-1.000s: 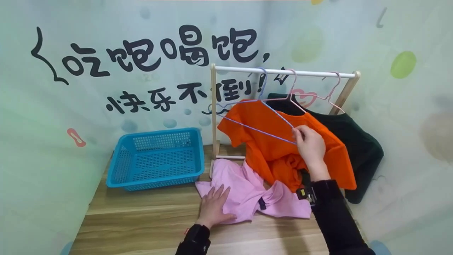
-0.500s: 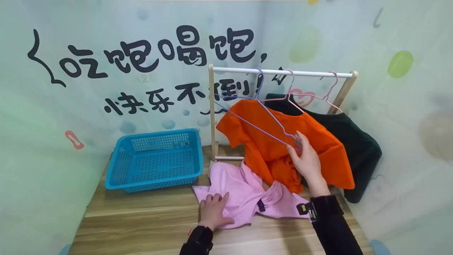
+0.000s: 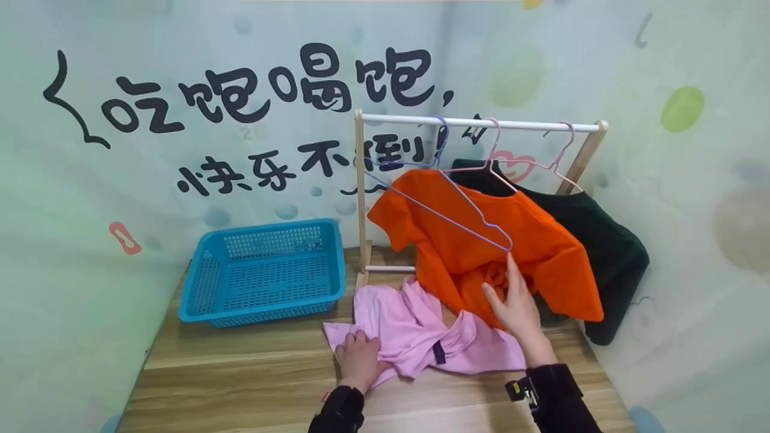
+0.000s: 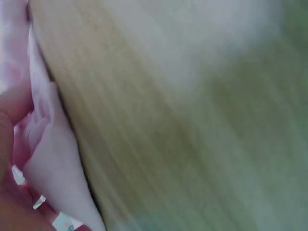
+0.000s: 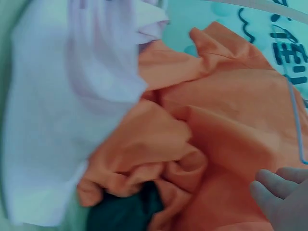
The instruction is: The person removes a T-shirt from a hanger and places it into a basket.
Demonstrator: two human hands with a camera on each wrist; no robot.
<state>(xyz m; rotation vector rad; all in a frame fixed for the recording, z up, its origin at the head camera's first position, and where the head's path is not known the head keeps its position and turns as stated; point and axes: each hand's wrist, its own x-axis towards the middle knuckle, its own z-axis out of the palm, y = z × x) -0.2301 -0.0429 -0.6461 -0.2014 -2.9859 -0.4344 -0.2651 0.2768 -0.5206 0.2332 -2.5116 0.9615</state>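
A pink shirt [image 3: 394, 328] lies crumpled on the wooden table, with a small dark patch on it. My left hand [image 3: 359, 361] grips its near left edge; in the left wrist view the thumb [image 4: 18, 102] and fingers close around a fold of pink cloth [image 4: 57, 159]. Above, a bare purple-blue hanger [image 3: 445, 216] hangs by its hook from the rack's white rail [image 3: 523, 125]. My right hand [image 3: 522, 316] holds nothing, fingers extended, one fingertip just under the hanger's near corner. The right wrist view has those fingers [image 5: 276, 183] in front of the orange T-shirt [image 5: 226, 125].
The orange T-shirt [image 3: 451, 240] and a dark green shirt [image 3: 622, 252] hang on pink hangers [image 3: 568, 141] on the wooden-posted rack [image 3: 361, 198]. A blue plastic basket [image 3: 264, 307] without contents stands left of it. A printed cloth wall [image 3: 289, 36] encloses the back and sides.
My right hand has let go of the purple-blue hanger and moved down towards the pink shirt. My left hand's flat fingers have curled into the shirt's edge, bunching it.
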